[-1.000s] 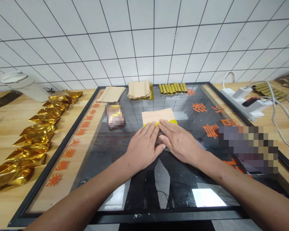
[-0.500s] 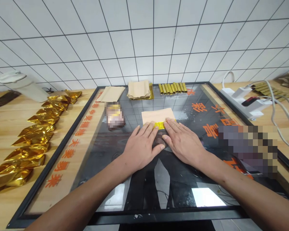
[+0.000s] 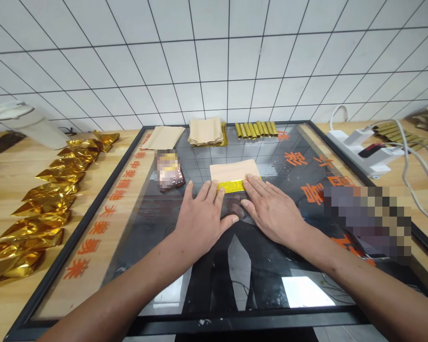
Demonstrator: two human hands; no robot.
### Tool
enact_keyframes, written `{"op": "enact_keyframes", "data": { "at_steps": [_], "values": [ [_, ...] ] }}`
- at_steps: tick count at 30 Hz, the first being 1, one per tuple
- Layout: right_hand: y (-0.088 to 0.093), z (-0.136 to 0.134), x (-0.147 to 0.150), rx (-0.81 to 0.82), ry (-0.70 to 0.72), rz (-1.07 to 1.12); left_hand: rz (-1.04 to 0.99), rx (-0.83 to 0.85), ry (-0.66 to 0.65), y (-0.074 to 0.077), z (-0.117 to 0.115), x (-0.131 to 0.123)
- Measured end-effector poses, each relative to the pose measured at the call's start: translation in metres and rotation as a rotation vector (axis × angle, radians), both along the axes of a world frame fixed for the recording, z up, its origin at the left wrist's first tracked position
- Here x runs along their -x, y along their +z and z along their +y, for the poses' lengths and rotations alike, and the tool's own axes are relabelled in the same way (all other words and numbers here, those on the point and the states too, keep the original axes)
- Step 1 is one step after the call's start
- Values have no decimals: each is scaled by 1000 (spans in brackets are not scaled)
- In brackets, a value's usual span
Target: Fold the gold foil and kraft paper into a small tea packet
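Note:
A sheet of tan paper point(image 3: 233, 169) lies on the glass panel, its near edge showing a shiny gold foil strip point(image 3: 231, 186). My left hand point(image 3: 201, 216) lies palm down with fingers stretched and apart, fingertips at the strip's left end. At the right end, my right hand point(image 3: 273, 206) rests flat, its extended fingers pressing on the foil and paper. Neither hand is closed round anything. The fingers cover both ends of the strip.
Behind the sheet stand a stack of tan papers point(image 3: 206, 131) and a row of gold rolls point(image 3: 256, 129). Folded gold foil pieces point(image 3: 50, 204) line the left. A white power strip point(image 3: 360, 152) with cables sits right. A black frame point(image 3: 74, 230) edges the glass.
My left hand has slid a little to the left and its fingers have spread, baring more of the gold strip. My right hand stays nearly in place.

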State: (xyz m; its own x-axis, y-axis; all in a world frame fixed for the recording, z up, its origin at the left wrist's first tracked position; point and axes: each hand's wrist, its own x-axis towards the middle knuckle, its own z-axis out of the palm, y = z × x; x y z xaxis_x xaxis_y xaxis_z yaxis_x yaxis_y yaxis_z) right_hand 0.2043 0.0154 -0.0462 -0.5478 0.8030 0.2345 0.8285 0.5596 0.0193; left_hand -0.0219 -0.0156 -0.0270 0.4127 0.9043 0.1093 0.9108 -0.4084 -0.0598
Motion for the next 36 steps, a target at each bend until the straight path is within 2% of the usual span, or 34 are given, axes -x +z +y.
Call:
{"op": "enact_keyframes", "data": {
  "at_steps": [8, 13, 16, 19, 21, 25, 34, 36],
  "values": [
    [-1, 0, 0, 13, 3, 41, -48, -45, 45, 0, -1, 5],
    [-1, 0, 1, 6, -26, 16, -48, -98, 96, 12, -1, 6],
    [-1, 0, 0, 16, -23, -4, -33, -112, 28, 16, -1, -2],
    [-1, 1, -1, 28, -13, 13, -61, -47, -160, 7, 1, -11],
    [-1, 1, -1, 29, -5, 29, -70, 1, -212, -2, 2, -14],
    [0, 0, 0, 12, 3, 18, -72, 38, -208, -12, 2, -14],
    [8, -6, -4, -30, -78, 0, -75, 12, -228, -14, 2, -13],
    [10, -9, -2, -47, -54, 34, -89, 1, -227, -15, 2, -14]
  ]
}}
